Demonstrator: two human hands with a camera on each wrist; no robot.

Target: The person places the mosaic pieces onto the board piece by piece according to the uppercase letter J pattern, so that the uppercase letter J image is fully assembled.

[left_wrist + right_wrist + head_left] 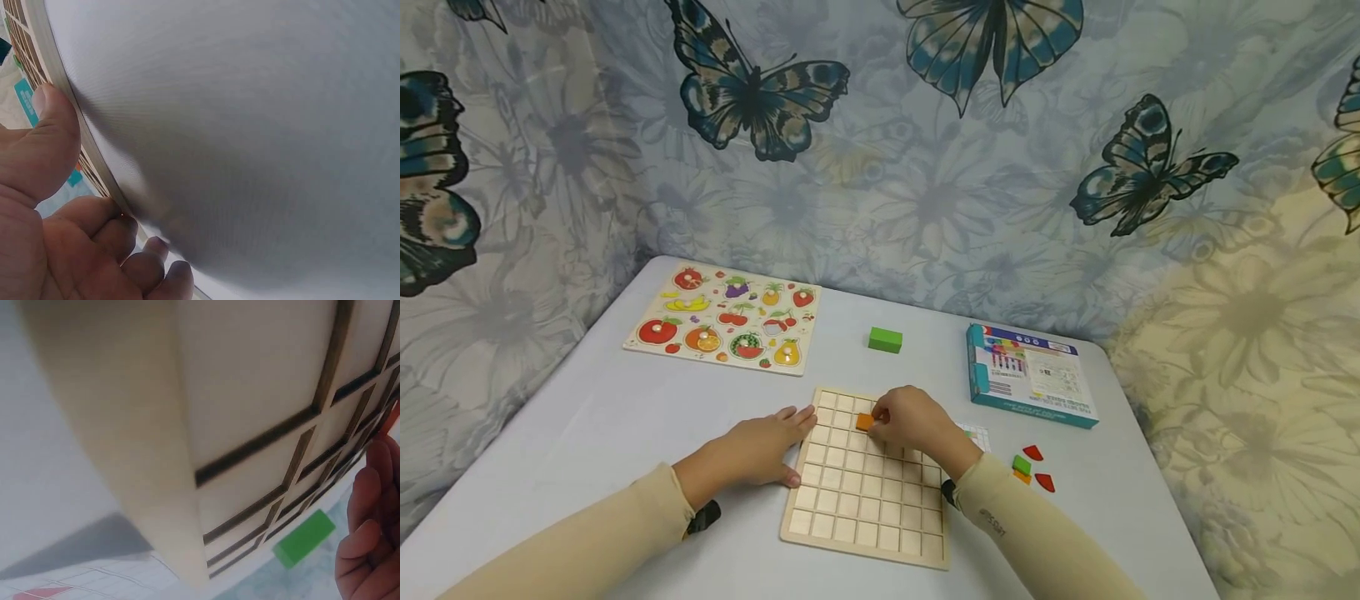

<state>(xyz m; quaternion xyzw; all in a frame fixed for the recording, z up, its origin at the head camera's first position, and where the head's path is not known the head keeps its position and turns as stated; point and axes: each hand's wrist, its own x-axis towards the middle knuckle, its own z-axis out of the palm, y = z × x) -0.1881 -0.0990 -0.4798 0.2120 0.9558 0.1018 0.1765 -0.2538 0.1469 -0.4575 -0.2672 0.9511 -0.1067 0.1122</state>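
A wooden grid board [835,500] with square recesses lies on the table. My right hand [910,421] is over its upper part and pinches an orange square tile [864,422] by its right side. In the right wrist view, the fingers [375,481] of that hand show at the right edge, beside a bit of orange. My left hand [758,446] rests against the board's left edge, thumb and fingers spread apart along it. Seen from the left wrist, the thumb [56,134] lies on the board's rim [94,150], with the other fingertips lower along it.
A fruit puzzle board [722,321] lies at the back left. Behind the grid stands a green block [885,340], and a teal-edged box [1030,375] is at the back right. Red pieces [1044,482], a green piece [1022,465] and a patterned card [977,436] lie right of the grid.
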